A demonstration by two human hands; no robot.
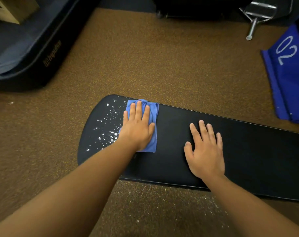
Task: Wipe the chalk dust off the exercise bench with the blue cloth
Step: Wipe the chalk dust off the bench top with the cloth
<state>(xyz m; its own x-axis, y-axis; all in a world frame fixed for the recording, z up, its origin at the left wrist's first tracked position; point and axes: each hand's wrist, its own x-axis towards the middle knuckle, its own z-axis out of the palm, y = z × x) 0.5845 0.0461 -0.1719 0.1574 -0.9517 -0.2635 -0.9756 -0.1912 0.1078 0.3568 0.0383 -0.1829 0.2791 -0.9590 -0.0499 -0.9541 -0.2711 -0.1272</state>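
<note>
The black padded exercise bench (247, 159) runs from the centre to the right edge, its rounded end pointing left. White chalk dust (106, 127) speckles that rounded end. My left hand (137, 127) presses flat on the folded blue cloth (153, 130), which lies on the bench just right of the dust. My right hand (205, 151) rests flat and open on the bare bench top further right, fingers spread, holding nothing.
Brown speckled floor (162, 57) surrounds the bench, with chalk specks (179, 202) on it near me. A dark mat stack (25, 48) sits at upper left, a blue pad marked "02" (289, 71) at right, and a metal frame (258, 16) at top right.
</note>
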